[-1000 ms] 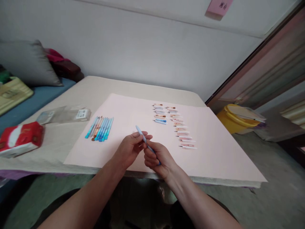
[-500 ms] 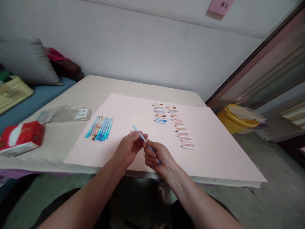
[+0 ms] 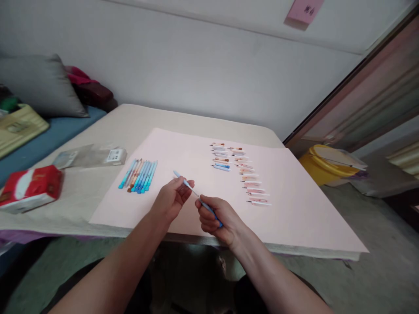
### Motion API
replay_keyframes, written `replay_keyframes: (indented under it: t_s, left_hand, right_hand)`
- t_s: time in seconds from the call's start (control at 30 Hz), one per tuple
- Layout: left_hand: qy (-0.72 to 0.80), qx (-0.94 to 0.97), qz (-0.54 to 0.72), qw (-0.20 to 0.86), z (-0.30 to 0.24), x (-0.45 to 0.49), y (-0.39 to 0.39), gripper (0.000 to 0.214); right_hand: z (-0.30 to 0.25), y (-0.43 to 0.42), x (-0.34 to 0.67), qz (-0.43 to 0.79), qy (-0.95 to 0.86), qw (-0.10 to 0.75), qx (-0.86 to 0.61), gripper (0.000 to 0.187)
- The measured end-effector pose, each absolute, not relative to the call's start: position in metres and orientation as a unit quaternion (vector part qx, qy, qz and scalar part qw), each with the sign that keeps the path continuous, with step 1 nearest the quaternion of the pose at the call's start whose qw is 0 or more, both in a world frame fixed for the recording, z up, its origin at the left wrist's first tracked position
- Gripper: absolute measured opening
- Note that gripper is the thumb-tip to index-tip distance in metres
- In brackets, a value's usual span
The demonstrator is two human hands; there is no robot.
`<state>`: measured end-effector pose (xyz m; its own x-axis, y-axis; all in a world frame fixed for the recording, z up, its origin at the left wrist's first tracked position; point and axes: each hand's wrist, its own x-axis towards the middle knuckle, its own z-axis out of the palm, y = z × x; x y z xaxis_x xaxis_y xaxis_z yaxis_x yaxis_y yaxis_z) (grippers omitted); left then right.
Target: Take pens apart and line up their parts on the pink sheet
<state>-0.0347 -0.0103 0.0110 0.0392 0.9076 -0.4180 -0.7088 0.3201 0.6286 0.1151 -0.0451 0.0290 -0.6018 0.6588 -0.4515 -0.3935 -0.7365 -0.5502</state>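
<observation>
The step in hand looks like the drawing apart of a blue pen (image 3: 187,184); it slants over the pink sheet (image 3: 294,209), near the front edge of the table (image 3: 101,126), with a thin pale length (image 3: 195,192), probably its refill, showing between its two parts; the left hand (image 3: 170,197) pinches the pale front part (image 3: 177,175) between thumb and fingers, and the right hand (image 3: 216,219) is wrapped around the darker blue barrel (image 3: 209,208); any further pull calls, I judge, for a straight line between the hands and a light pinch, since a sideways tug could bend the thin piece or let it slip.

The forearms cross the table's front edge, so a dropped part could roll off towards the lap; to the left, the row of pens (image 3: 140,174) lies side by side, well apart from the fingertips, with pink surface between; to the right, the short column (image 3: 221,166) and the longer column (image 3: 255,191) of pen parts leave a broad margin of sheet along their right side; the strip between the long column's near end and the right wrist is narrower, so a sweep there calls for care.
</observation>
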Motion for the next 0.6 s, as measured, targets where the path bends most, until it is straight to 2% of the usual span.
replay_keyframes:
  t_s: [0.17,0.27,0.4,0.6]
  left_hand:
    - [0.396,0.114,0.583,0.701,0.007,-0.043,0.0,0.006]
    - [0.396,0.108,0.58,0.704,0.008,-0.044,0.0,0.005]
    - [0.393,0.099,0.55,0.73,0.009,-0.037,-0.007,0.002]
    - [0.377,0.134,0.492,0.773,0.006,-0.023,-0.021,0.008]
  right_hand:
    - [0.029,-0.045,0.117,0.87,-0.198,0.309,-0.33,0.02]
    - [0.027,-0.043,0.119,0.852,-0.196,0.342,-0.345,0.021]
    - [0.025,-0.039,0.119,0.804,-0.198,0.398,-0.395,0.024]
    - [0.025,-0.041,0.111,0.727,-0.29,0.425,-0.455,0.025]
